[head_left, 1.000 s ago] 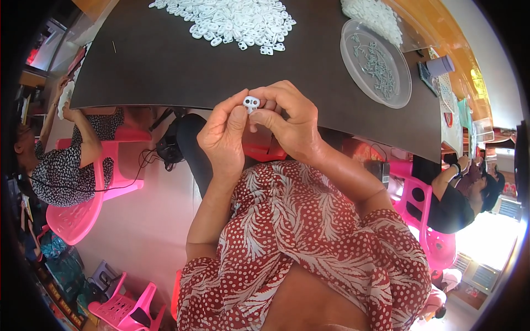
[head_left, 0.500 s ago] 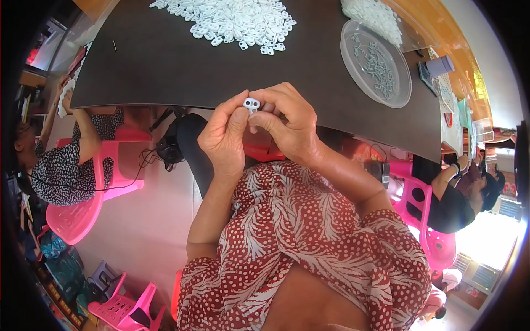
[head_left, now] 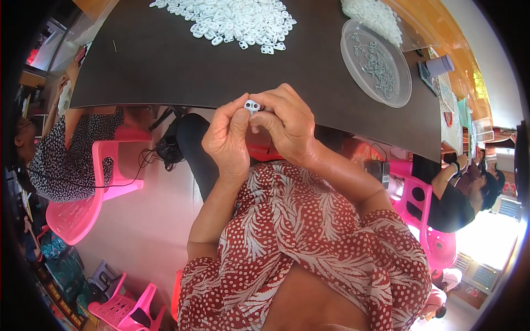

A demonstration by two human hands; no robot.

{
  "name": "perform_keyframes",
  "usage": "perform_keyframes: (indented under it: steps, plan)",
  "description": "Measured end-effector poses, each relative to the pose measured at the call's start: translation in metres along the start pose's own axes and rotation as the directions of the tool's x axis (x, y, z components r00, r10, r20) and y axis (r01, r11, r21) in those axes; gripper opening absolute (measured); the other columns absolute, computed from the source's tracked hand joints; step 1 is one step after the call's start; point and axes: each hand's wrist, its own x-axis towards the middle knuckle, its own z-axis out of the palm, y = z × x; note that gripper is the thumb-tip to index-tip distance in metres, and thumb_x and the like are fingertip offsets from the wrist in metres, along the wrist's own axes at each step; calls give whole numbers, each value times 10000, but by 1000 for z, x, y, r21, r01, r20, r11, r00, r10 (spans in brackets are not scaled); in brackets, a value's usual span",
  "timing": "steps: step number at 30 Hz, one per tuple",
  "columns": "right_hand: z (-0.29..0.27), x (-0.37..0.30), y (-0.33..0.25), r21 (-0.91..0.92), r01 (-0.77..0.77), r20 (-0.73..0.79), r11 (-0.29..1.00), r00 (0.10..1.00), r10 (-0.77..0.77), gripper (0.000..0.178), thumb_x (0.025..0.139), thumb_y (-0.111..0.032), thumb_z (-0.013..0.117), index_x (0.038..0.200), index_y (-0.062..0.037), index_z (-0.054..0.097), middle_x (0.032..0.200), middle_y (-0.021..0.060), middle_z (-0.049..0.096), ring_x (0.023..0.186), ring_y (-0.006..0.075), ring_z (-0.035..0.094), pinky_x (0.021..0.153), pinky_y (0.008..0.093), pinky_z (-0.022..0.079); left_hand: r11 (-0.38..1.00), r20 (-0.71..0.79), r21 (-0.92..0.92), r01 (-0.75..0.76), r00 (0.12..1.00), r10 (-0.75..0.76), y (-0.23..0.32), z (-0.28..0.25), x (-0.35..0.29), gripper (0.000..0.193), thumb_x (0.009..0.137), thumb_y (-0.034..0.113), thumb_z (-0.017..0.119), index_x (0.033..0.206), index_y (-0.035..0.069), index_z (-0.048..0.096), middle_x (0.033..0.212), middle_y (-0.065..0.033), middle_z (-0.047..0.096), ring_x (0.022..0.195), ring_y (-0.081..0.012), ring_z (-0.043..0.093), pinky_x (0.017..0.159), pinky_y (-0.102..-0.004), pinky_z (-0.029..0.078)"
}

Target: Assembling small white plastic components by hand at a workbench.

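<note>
A small white plastic piece with two dark round holes [head_left: 252, 105] is pinched between my two hands at the near edge of the dark table. My left hand [head_left: 228, 138] grips its left side between thumb and forefinger. From the other side, the thumb and fingers of my right hand [head_left: 290, 121] close on it, partly covering its lower part. Beyond my hands, a heap of similar white plastic pieces [head_left: 237, 22] lies on the table. A round clear tray [head_left: 349, 69] on the right holds many small metal screws [head_left: 378, 69].
A clear bag of white pieces [head_left: 375, 19] lies behind the tray. Near the table's right edge are a phone [head_left: 428, 77] and a lilac cup [head_left: 440, 65]. One person sits on a pink chair [head_left: 77, 215] at left, another person [head_left: 458, 201] at right.
The white piece stays between my fingers and is tilted slightly; both hands shift only a little. The person at left has moved their arm and leaned away.
</note>
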Motion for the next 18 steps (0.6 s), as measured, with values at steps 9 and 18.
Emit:
perform_keyframes:
  steps: [9,18]
  plan:
    - [5,-2,3,-48,106,-67,993,992,-109,337,646,27,664,975,21,588,822,102,581,685,236,509,564,320,440,999,-23,-32,9,1000,-9,-4,3,-1,178,893,84,585,1001,-56,610,844,-37,586,703,-79,511,640,-211,439]
    - [7,-4,7,-68,144,-98,987,984,-150,341,632,31,668,962,25,585,815,104,574,674,233,501,553,312,436,1000,-37,26,5,999,-4,-10,4,-3,202,904,132,580,982,-54,590,796,-30,555,645,-78,489,583,-211,425]
